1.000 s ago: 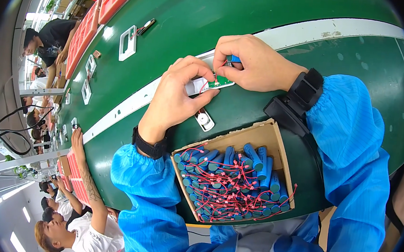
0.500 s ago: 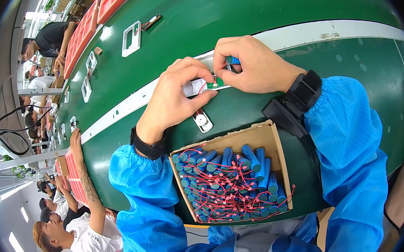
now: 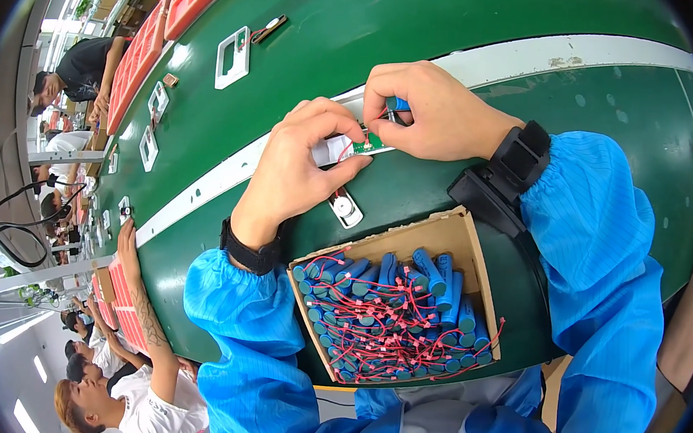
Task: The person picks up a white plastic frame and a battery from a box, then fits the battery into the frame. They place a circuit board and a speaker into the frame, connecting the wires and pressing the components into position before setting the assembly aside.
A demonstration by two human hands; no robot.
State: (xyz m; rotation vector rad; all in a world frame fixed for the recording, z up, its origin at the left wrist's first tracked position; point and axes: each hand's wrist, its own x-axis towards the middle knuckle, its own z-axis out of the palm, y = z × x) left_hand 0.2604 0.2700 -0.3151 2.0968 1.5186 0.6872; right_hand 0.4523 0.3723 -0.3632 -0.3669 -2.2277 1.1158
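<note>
A small green circuit board [image 3: 367,145] with red wires lies between my two hands, in a pale housing [image 3: 332,151] that my fingers partly cover. My left hand [image 3: 298,154] grips the board and housing edge between thumb and fingers. My right hand [image 3: 438,113] is closed in a pinch at the board's right end; its fingertips hide what they hold. Part of a blue cylindrical battery [image 3: 402,104] shows behind the right fingers. Below the left thumb lies a white piece with a round part [image 3: 345,209], wired in red.
An open cardboard box [image 3: 481,265] of blue batteries with red leads stands close in front of me. White frames [image 3: 233,58] with wired parts lie on the green bench [image 3: 330,29]. Red trays [image 3: 139,66] line the far left, where other people sit. A co-worker's arm [image 3: 145,306] reaches in.
The white frame and its wired part on the far bench have shifted slightly up and to the right. My hands keep nearly the same pose at the board.
</note>
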